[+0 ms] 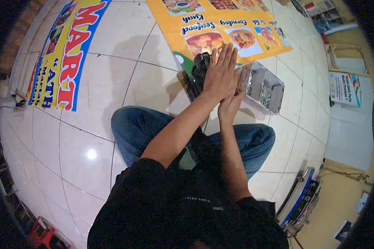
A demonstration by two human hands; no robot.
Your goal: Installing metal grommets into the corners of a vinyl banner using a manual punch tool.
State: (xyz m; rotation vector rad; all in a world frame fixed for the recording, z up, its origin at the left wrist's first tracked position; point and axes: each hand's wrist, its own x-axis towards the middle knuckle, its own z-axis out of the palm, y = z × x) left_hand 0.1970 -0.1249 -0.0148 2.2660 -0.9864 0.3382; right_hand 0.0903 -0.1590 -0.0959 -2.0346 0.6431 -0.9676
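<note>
My left hand (221, 74) lies flat with its fingers stretched out over the near edge of an orange banner (170, 23) printed with food pictures. Just below and to its right is my right hand (230, 106), its fingers curled in and partly hidden by the left; what they grip, if anything, does not show. Close to the left side of my left hand stands a dark metal tool (200, 68) with a black head and a long bar. Right of my hands sits an open box (281, 93) with two compartments that hold small silvery pieces.
A yellow and blue banner (75, 54) with large red letters lies on the tiled floor (87, 133) to the left. My bent knees (133, 124) flank the work. On the right are a white board (349, 124) and a blue-edged device (301, 195); red furniture (45, 234) stands lower left.
</note>
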